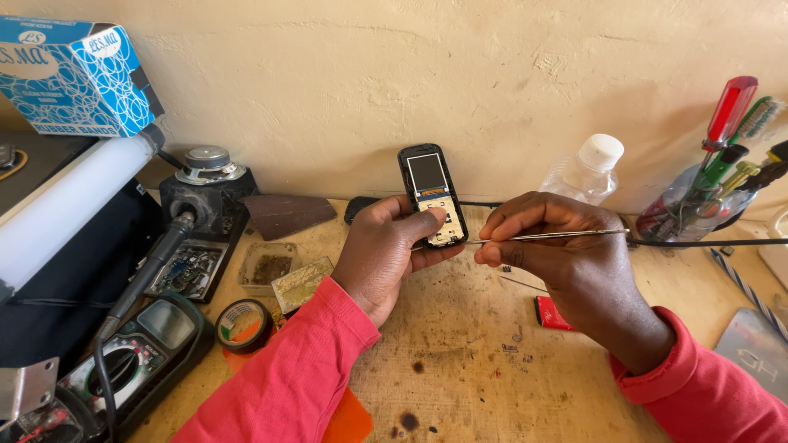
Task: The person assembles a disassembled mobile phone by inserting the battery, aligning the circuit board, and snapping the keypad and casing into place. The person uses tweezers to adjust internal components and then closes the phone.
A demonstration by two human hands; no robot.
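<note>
Red-sleeved left hand grips opened phone; right hand pinches thin steel tweezers.

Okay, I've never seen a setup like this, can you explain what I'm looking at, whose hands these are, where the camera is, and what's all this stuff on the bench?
There is one picture, taken by a camera worn on a person's head, looking down at their own two hands over a worn wooden workbench against a plaster wall. Both arms wear red sleeves.

The left hand holds an opened mobile phone upright, its small screen and bare circuit board showing. The right hand pinches thin metal tweezers, their tip at the phone's lower part.

To the left lie a multimeter, a roll of tape, a small loudspeaker on a black block, a white tube lamp and a blue cardboard box. To the right stand a clear plastic bottle and a holder of screwdrivers.
</note>
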